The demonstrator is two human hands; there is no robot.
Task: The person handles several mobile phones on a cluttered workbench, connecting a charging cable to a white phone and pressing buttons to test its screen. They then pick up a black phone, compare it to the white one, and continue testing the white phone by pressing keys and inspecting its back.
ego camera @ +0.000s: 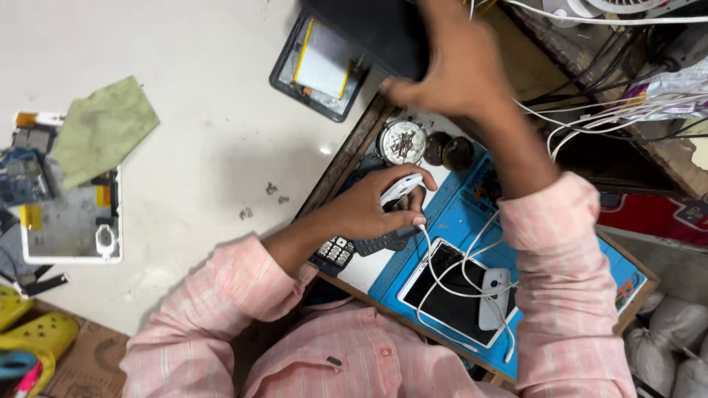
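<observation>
Two bare hands were seen at work over a small wooden tray-like bench lined with a blue mat (461, 214). The left hand (369, 210) was closed around a small white device (400, 189), its fingers curled over it and the thumb pressed along the lower edge; a white cable (442, 276) ran from that hand down across the mat. The device was held just above the mat, near the bench's left rim and above a dark keypad phone (341, 250) lying partly under the wrist. The right hand (453, 70) was stretched away toward the far edge, fingers bent and gripping the corner of a dark flat object (376, 29); how firmly it was grasped could not be told, since the hand was blurred. Beside that object an opened tablet (317, 66), with a pale battery exposed, was lying on the light floor. A round metal part (402, 141) and two dark round pieces (447, 149) were set at the top of the bench. A white-framed phone (450, 295) with a dark screen was lying on the mat near the person's chest, with a white adapter (493, 298) resting on it. A green cloth (103, 129) and another opened white device (70, 221) were seen well apart to the left. Tangled white cables (612, 110) were visible at the upper right.
</observation>
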